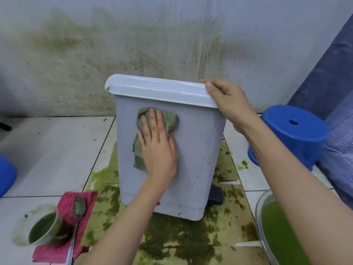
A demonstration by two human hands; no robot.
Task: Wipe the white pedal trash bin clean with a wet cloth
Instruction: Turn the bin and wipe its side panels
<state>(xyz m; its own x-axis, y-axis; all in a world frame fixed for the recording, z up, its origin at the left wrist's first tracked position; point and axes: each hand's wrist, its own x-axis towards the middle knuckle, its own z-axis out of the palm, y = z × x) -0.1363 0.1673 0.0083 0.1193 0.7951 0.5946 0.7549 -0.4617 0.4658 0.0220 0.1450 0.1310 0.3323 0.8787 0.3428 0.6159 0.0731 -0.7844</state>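
The white pedal trash bin stands on stained cardboard, tilted slightly toward me, its lid closed. A black pedal shows at its lower right. My left hand lies flat, fingers straight, pressing a green-stained wet cloth against the bin's front face. My right hand grips the lid's right corner, fingers curled over the edge. Small green specks dot the right part of the front face.
Green-stained cardboard lies under the bin. At lower left a cup of green liquid and a spoon rest on a pink cloth. A blue stool stands to the right, a glass bowl of green liquid at lower right. The wall is stained.
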